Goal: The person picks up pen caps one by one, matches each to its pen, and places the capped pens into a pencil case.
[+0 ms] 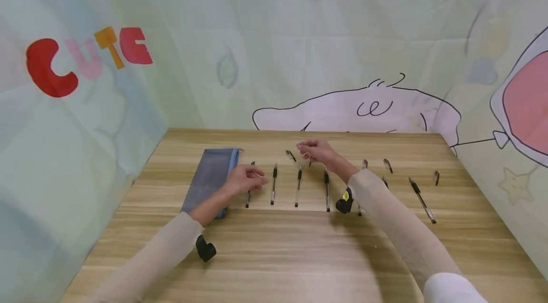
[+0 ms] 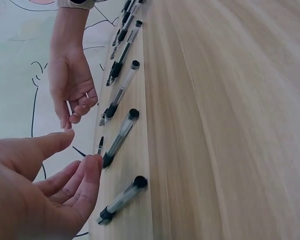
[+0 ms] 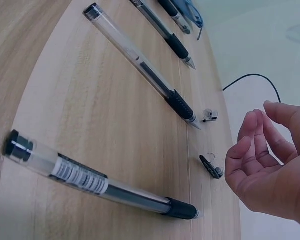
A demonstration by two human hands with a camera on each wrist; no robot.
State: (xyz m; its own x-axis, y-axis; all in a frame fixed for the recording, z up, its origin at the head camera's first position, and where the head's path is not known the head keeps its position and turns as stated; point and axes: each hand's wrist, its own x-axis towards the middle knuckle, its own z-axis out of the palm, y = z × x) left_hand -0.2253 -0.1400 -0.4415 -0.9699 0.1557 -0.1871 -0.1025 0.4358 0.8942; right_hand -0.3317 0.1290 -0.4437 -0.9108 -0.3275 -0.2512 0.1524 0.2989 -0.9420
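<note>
My left hand [image 1: 244,178] hovers with loosely bent fingers over the leftmost gel pen [image 1: 248,198], beside a blue mesh zip pouch [image 1: 205,172]. Nothing shows between its thumb and fingertips in the left wrist view. Farther back, my right hand [image 1: 318,151] is held above two loose pen caps, its fingers loosely curled and holding nothing. One pen cap [image 3: 211,166] lies just beside those fingers in the right wrist view, and another cap [image 3: 209,115] is a little beyond. Uncapped pens [image 1: 298,186] with black grips lie in a row, tips pointing away from me.
More pens lie to the right, one [image 1: 422,200] slanted. Behind them are loose caps, including one [image 1: 387,165] near the back and one [image 1: 436,178] at the far right. A printed cloth wall [image 1: 274,79] borders the wooden table [image 1: 274,255] at the back and sides.
</note>
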